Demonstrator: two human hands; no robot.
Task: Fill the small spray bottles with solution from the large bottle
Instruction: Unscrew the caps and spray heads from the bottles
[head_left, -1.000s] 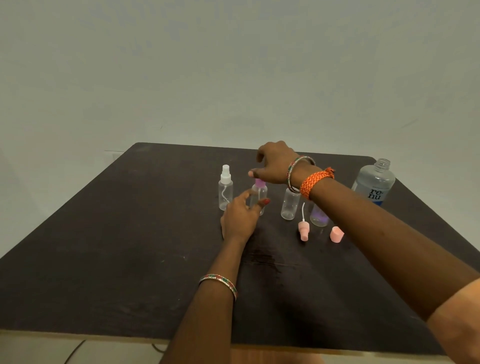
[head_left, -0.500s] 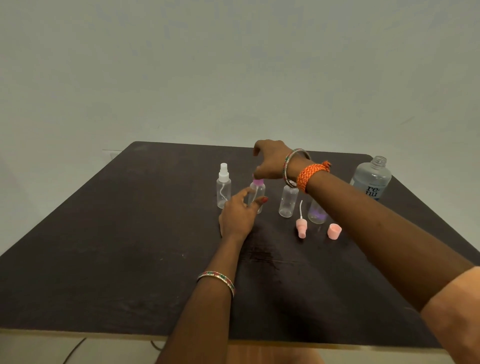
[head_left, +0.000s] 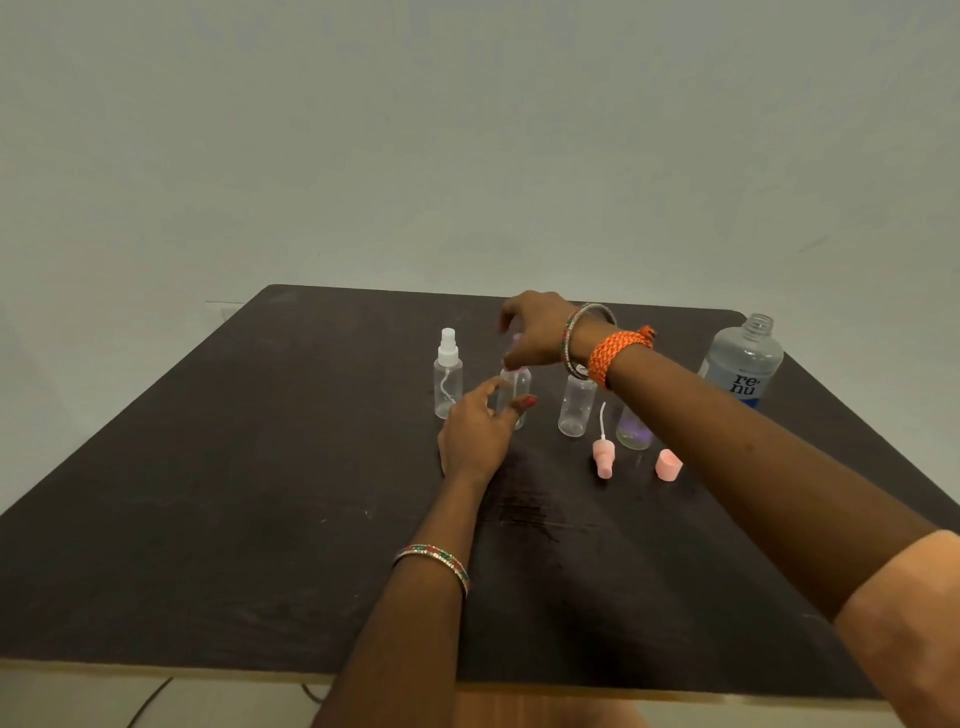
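Note:
On the dark table (head_left: 260, 519) stand several small clear bottles. My left hand (head_left: 475, 434) holds the second bottle (head_left: 517, 387) between thumb and fingers; a purple-pink spray top shows on it. Just above it my right hand (head_left: 535, 332) hovers with curled fingers pinching a small purple-pink cap (head_left: 516, 339), mostly hidden. To the left stands a white-topped spray bottle (head_left: 448, 376). An open empty bottle (head_left: 576, 408) and a purple-tinted bottle (head_left: 634, 431), partly behind my right forearm, stand to the right. The large uncapped solution bottle (head_left: 743, 364) is at the far right.
A pink spray head with its tube (head_left: 602, 457) and a loose pink cap (head_left: 668, 464) lie in front of the open bottles. The table's near edge runs just below my forearms. A pale wall rises behind the table.
My right hand has risen a little from the held bottle's top, taking the small cap with it. My left hand keeps its hold on the bottle.

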